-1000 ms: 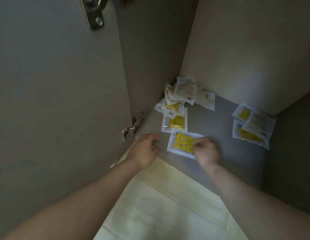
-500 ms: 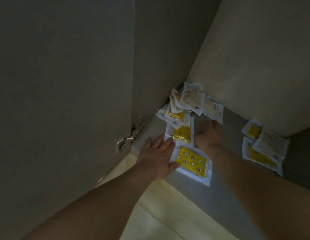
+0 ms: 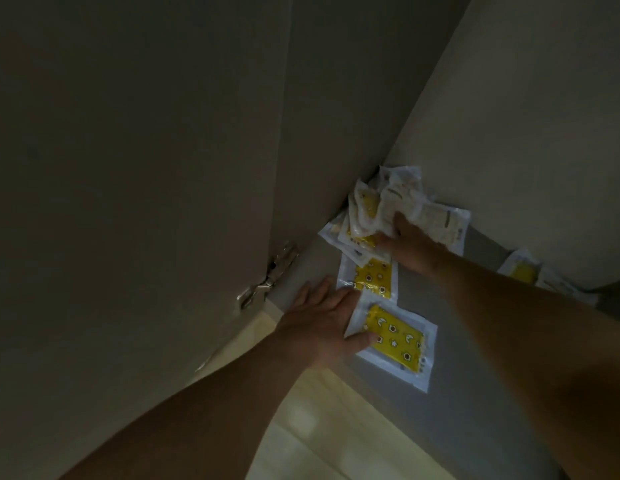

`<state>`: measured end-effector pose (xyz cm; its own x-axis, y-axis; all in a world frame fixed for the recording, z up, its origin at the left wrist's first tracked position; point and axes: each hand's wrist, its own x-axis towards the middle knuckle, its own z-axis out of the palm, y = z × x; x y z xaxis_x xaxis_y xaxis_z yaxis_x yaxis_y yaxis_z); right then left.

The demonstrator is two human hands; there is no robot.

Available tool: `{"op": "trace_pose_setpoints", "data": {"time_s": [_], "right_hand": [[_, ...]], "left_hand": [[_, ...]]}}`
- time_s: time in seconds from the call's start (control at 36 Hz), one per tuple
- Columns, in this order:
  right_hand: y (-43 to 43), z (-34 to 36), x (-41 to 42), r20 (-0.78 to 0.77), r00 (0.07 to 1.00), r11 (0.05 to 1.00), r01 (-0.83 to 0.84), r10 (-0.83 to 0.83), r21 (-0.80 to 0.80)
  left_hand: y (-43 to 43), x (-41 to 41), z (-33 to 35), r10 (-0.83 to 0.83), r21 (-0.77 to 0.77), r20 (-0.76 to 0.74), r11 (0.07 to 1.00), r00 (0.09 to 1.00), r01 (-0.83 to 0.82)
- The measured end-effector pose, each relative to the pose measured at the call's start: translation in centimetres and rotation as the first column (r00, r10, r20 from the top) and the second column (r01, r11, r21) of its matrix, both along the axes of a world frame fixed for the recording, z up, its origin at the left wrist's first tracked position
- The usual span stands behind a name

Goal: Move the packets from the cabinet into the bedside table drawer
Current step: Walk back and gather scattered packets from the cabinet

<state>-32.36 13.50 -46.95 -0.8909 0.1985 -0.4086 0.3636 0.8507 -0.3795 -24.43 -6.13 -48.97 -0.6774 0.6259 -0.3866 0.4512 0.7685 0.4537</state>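
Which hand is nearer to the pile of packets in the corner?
Right. The right hand touches the pile; the left hand lies short of it, touching the front packet.

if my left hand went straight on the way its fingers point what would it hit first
Most likely the middle yellow packet: the left hand has its fingertips aimed at that packet's near edge, perhaps touching it; depth is unclear.

left hand [image 3: 320, 323] flat on cabinet floor [image 3: 312, 261], thumb on nearest yellow packet [image 3: 396, 339] | right hand [image 3: 410, 245] on corner pile [image 3: 388, 202], fingertips hidden | second yellow packet [image 3: 372, 278] between hands | door hinge [image 3: 267, 280] left of left hand
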Motion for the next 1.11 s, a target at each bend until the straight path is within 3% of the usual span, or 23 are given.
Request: {"op": "trace_pose_setpoints", "data": {"time_s": [0.06, 0.11, 0.19, 0.39, 0.53, 0.67, 0.75, 0.83, 0.89, 0.94, 1.03, 1.11], "right_hand": [[1.2, -0.1, 2.0, 0.041, 0.997, 0.983, -0.065, 0.058, 0.172], [1.7, -0.2, 3.8, 0.053, 0.993, 0.963, -0.116, 0.106, 0.244], [1.8, -0.5, 6.5, 0.092, 0.988, 0.95, -0.142, 0.121, 0.278], [1.5, -1.4, 13.4, 0.028, 0.999, 0.967, -0.03, 0.023, 0.254], [-0.1, -2.1, 18.8, -0.081, 0.997, 0.953, 0.036, -0.013, 0.301], [-2.0, -2.7, 21.7, -0.331, 0.944, 0.935, 0.118, -0.001, 0.334], [-1.7, -2.2, 20.8, -0.359, 0.927, 0.933, 0.219, -0.108, 0.285], [-0.6, -2.0, 18.7, -0.194, 0.967, 0.961, 0.202, -0.164, 0.192], [0.1, -2.2, 17.6, -0.118, 0.975, 0.964, 0.206, -0.188, 0.168], [1.5, -2.3, 16.6, -0.112, 0.971, 0.948, 0.234, -0.213, 0.218], [5.2, -1.9, 15.9, -0.213, 0.944, 0.832, 0.324, -0.252, 0.45], [10.2, -1.4, 15.6, -0.183, 0.908, 0.791, 0.417, -0.376, 0.447]], "left_hand": [[0.0, 0.5, -0.1, 0.002, 0.021, -0.005, 1.0, 1.0, -0.002], [0.0, 0.9, -0.3, -0.042, -0.03, -0.059, 0.999, 0.997, 0.04], [0.3, 1.6, -0.6, -0.055, -0.119, -0.15, 0.992, 0.987, 0.038], [1.4, 3.7, -1.2, 0.046, -0.176, -0.285, 0.979, 0.957, -0.099], [0.8, 5.4, -2.8, 0.208, 0.079, -0.545, 0.977, 0.812, -0.198], [0.6, 6.9, -2.6, 0.227, 0.102, -0.656, 0.972, 0.72, -0.213], [0.6, 6.0, -2.3, 0.175, 0.146, -0.625, 0.984, 0.761, -0.106], [0.9, 4.6, -1.6, -0.108, -0.041, -0.492, 0.994, 0.864, 0.101], [1.0, 3.6, -1.7, -0.199, -0.156, -0.312, 0.975, 0.929, 0.156], [1.1, 3.0, -1.6, -0.22, -0.252, -0.234, 0.954, 0.947, 0.159], [1.4, 2.3, -1.1, -0.208, -0.281, -0.203, 0.948, 0.957, 0.146], [1.9, 1.8, -0.5, -0.19, -0.282, -0.177, 0.95, 0.966, 0.135]]}}
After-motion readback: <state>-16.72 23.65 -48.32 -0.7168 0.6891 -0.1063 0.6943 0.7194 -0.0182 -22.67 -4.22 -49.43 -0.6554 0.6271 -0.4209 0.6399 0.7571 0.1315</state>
